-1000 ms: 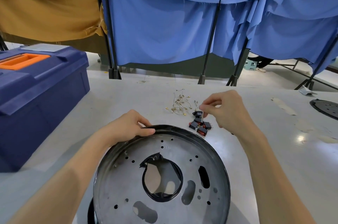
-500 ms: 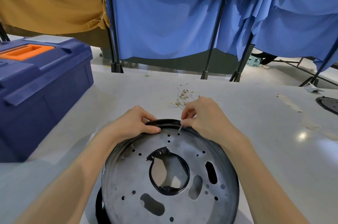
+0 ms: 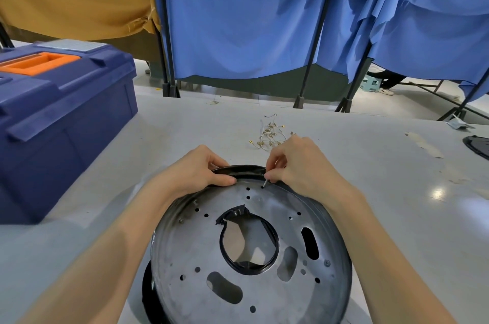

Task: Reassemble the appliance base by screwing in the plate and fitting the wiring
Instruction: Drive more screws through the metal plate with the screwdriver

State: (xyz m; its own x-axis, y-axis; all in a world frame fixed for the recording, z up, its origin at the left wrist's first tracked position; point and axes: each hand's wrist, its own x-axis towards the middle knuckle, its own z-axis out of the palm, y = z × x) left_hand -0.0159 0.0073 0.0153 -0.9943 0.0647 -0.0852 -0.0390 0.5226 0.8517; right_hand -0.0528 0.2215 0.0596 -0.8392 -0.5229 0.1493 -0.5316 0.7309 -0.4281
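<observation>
A round grey metal plate [image 3: 264, 207] with several holes and a black-rimmed centre opening lies on a black appliance base [image 3: 149, 289] in front of me. My left hand [image 3: 197, 171] grips the plate's far rim, thumb on top. My right hand [image 3: 296, 165] pinches a small screw [image 3: 265, 182], its tip at a hole near the far edge of the plate. A bundle of thin wires with brass terminals [image 3: 270, 134] lies on the table just beyond my hands.
A dark blue toolbox [image 3: 60, 122] with an orange handle stands at the left on the grey table [image 3: 383, 191]. A black round part [image 3: 479, 145] sits at the right edge. Blue and tan curtains on stands hang behind the table.
My right hand came back from the small black and red parts beyond the plate with a screw and now holds it at a hole near the far rim. My left hand kept its grip.
</observation>
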